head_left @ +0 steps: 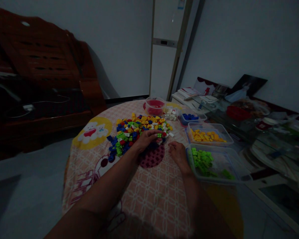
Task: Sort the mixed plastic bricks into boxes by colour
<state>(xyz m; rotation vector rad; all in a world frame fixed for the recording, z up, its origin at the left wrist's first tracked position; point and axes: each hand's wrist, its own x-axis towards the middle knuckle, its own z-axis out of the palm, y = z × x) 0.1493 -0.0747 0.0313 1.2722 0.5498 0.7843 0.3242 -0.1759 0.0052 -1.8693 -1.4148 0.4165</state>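
Observation:
A pile of mixed building blocks (127,132) in several colours lies on the patterned tablecloth (151,192). My left hand (147,138) is at the pile's right front edge, its fingers closed around a green block (159,135). To the right of it, my right hand (176,151) is over the cloth with its fingers curled together; whatever they may hold is too small to make out. Beside my right hand stand a clear box of green blocks (203,161) and, behind it, a box of yellow blocks (205,135).
Farther back are a small box of blue blocks (190,117), a heap of white blocks (171,114) and a round clear tub (154,106) with red in it. A cluttered glass table (221,109) stands at the right, a wooden bench (45,66) at the left.

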